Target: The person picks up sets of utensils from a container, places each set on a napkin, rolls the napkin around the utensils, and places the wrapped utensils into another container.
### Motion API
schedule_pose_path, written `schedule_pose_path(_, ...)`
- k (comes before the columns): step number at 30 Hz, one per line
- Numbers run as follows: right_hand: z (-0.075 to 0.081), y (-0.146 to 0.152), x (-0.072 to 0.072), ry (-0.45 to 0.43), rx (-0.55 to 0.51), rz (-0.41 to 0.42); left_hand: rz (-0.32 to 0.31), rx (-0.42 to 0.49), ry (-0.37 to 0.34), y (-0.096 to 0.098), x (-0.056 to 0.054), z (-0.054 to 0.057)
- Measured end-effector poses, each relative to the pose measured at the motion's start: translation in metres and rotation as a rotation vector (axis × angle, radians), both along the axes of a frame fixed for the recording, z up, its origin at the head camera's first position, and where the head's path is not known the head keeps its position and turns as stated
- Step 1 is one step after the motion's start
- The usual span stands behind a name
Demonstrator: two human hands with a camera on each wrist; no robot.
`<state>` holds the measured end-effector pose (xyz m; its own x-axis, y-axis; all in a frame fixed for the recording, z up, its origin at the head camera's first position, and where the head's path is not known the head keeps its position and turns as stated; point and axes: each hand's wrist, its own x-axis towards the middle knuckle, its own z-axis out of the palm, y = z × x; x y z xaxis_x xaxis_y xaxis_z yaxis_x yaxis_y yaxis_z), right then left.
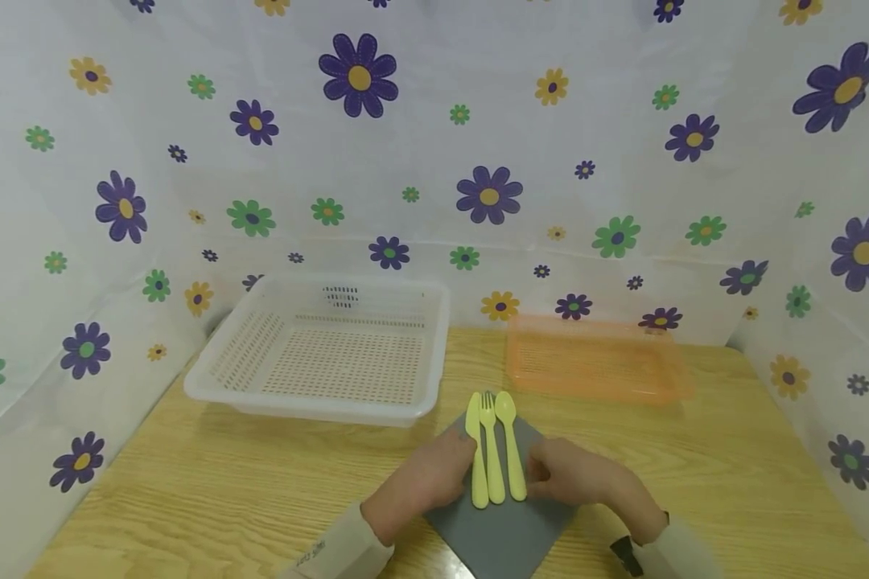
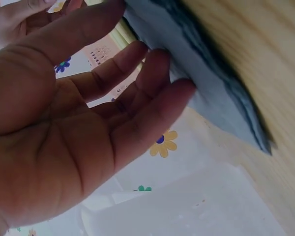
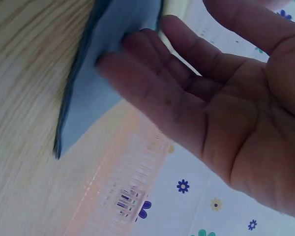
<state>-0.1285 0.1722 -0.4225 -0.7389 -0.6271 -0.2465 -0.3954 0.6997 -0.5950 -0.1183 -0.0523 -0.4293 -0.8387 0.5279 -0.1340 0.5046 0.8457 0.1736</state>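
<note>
Cutlery (image 1: 496,478) on napkin (image 1: 508,535), table (image 1: 290,474) showing past edges

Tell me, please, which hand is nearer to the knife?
Left. The left hand is close beside the knife, on its left side; the right hand is farther, to the right, beyond the fork and spoon.
</note>
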Motion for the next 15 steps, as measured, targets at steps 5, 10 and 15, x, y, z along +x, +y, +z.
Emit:
schedule_pose_path(5,0.0,0.0,0.006,-0.003,0.002,0.007,-0.013,0.002,0.065,-0.003,0.006,-0.003)
schedule_pose_path(10,-0.004,0.003,0.009,0.01,-0.032,0.013,-0.03,-0.023,0.058,-0.004,0.01,-0.001)
schedule_pose_path(15,-0.006,0.002,0.012,0.039,0.007,0.0,-0.044,-0.06,0.05,-0.006,0.013,-0.002)
